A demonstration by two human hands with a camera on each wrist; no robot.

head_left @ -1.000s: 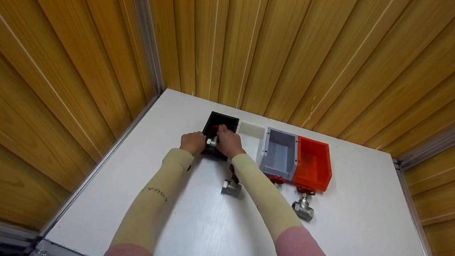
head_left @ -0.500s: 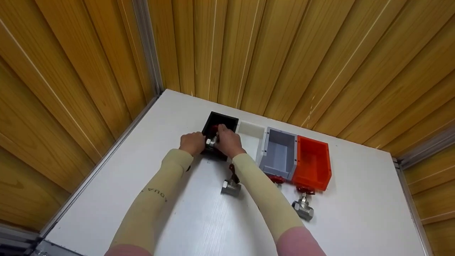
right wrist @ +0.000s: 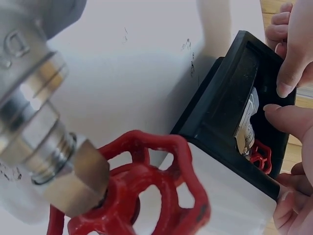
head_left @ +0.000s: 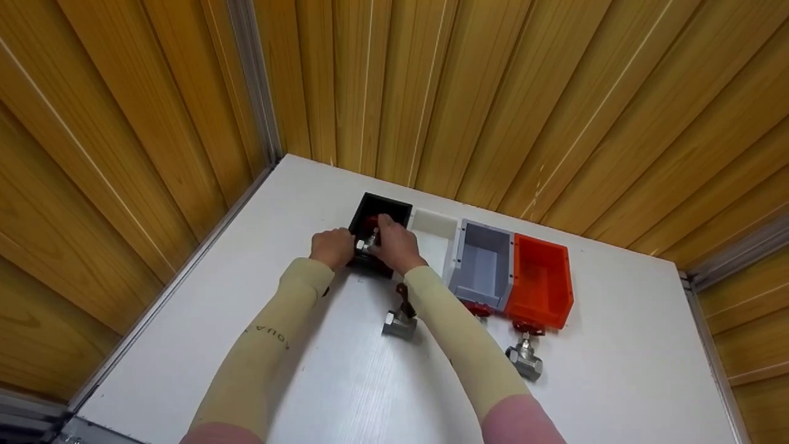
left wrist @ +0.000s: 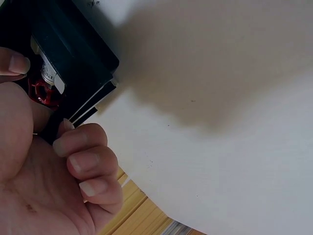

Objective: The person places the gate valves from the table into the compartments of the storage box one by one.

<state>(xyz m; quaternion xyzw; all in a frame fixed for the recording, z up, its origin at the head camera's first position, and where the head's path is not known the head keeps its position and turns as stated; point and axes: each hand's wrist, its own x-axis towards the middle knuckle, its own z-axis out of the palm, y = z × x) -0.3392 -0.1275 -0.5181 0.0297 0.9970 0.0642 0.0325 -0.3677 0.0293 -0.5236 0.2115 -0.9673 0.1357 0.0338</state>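
A black bin (head_left: 389, 198) stands at the left end of a row of bins. My left hand (head_left: 331, 248) grips its left wall, fingers curled at the edge in the left wrist view. My right hand (head_left: 399, 248) grips the opposite side, and its thumb (right wrist: 283, 117) reaches inside in the right wrist view. A metal valve (right wrist: 246, 129) with a red handwheel (right wrist: 260, 157) lies inside the bin, between the hands. Close to the right wrist camera is another valve (head_left: 400, 325), which rests on the white table below the right hand.
A white bin (head_left: 436, 223), a grey bin (head_left: 487, 262) and a red bin (head_left: 542, 280) continue the row rightward. In front of them are a partly hidden valve (head_left: 477, 308) and another valve (head_left: 524, 361). Wood-look panels (head_left: 394, 92) rise behind the table (head_left: 345, 370).
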